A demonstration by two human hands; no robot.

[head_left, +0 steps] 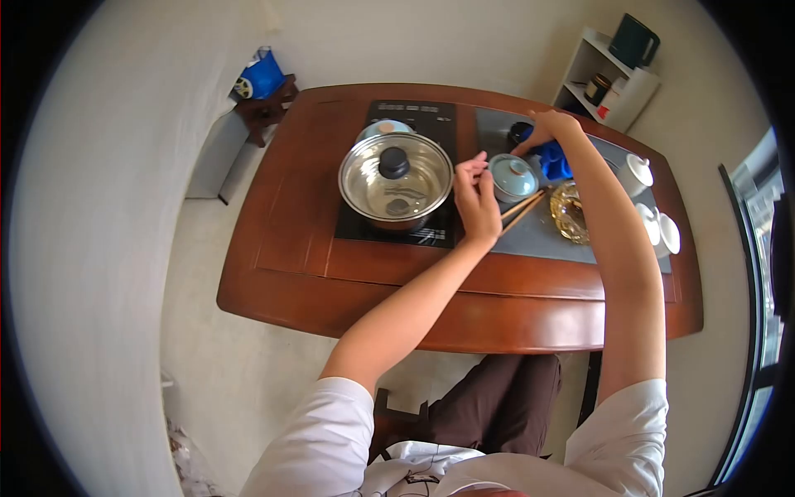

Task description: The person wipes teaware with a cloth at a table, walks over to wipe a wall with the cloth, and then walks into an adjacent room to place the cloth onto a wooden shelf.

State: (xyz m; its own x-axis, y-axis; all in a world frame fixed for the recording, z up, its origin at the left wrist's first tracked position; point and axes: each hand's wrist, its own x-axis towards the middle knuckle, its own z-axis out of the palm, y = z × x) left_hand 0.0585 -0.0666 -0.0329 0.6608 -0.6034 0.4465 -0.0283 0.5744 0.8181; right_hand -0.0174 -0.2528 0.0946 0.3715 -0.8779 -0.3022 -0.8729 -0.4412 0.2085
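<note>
My left hand (478, 203) is beside a pale blue lidded bowl (513, 177), its fingers apart and near or touching the left rim. I cannot tell whether it bears on the bowl. Farther back, my right hand (553, 127) curves its thumb and fingers round a small dark cup (520, 132), which the hand partly hides. A bright blue cloth (555, 161) lies just under the right wrist. Wooden chopsticks (523, 209) rest in front of the bowl, by the left fingers. An amber glass dish (568, 214) sits to their right, partly covered by my right forearm.
Left of my hands, a glass-lidded pot (396, 184) stands on a black cooktop (352, 226), with another pale blue dish (386, 127) behind it. White lidded cups (635, 176) line the right side of the grey mat (530, 240). A shelf (617, 62) holds a dark kettle (634, 41).
</note>
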